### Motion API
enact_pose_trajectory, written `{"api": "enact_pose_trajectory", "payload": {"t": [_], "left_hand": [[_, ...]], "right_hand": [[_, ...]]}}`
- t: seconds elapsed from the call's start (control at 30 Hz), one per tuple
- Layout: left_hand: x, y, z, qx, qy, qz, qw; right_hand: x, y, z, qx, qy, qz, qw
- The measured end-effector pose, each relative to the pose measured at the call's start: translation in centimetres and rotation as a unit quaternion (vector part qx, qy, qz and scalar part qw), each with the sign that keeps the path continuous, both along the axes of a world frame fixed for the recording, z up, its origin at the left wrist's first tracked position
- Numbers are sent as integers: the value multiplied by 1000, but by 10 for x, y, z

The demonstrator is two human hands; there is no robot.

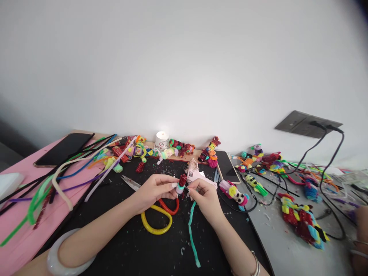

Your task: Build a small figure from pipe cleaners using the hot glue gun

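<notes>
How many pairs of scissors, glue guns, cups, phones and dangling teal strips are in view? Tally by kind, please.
Scissors: 1
Glue gun: 1
Cup: 1
Phones: 2, left phone and right phone
Teal strip: 1
Total: 6

Left hand point(157, 192) and right hand point(206, 197) meet at a red-topped piece point(182, 181).
</notes>
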State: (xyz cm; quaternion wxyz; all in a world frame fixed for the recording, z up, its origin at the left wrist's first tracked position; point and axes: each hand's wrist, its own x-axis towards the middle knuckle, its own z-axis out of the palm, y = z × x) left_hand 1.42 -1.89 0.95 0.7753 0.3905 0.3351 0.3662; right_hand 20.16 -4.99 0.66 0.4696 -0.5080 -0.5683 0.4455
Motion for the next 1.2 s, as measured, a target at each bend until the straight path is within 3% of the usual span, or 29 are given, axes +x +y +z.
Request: {"api": "enact_pose_trajectory", "payload": {"t": [0.5,1.2], "left_hand": [[-2,1,-11,76,50,-8,996],[0,0,-9,81,49,-20,995]], "right_hand": [[-1,-2,-1,3,-13,-6,1000],[-1,-3,-1,14,-50,-21,998]]}}
